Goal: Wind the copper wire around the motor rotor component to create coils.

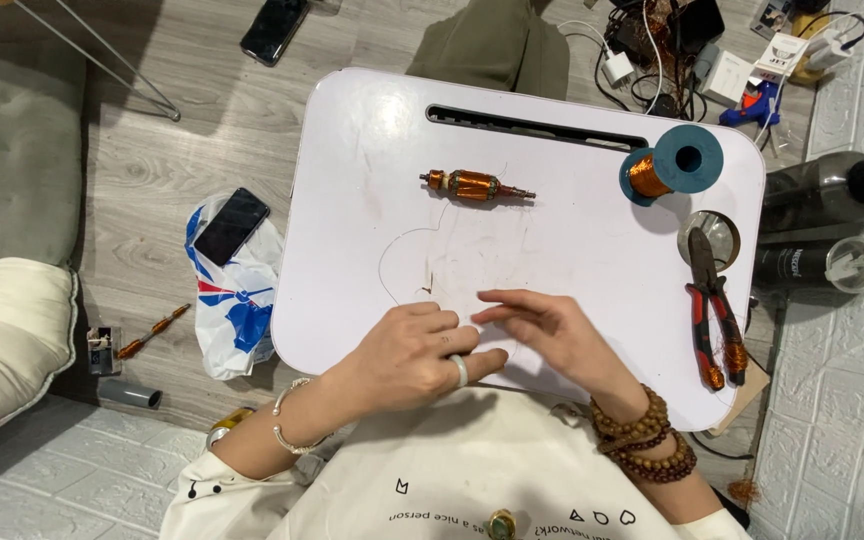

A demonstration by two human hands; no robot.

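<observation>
Copper-wound armature (476,186) lies left-right, untouched; both hands' fingers (497,312) pinch thin wire (392,262).

The white tray table (352,200) lies open at left and middle, with the wound armature (476,185) far-centre and wire spool (674,165) and pliers (714,310) crowding the right edge.

Left hand (414,352) and right hand (542,330) meet on white table (352,200); armature (475,185) beyond.

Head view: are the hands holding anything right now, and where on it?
Cannot be told for sure. The left hand and right hand meet fingertip to fingertip on the white table, beside a thin wire loop; any grip is too fine to see.
</observation>
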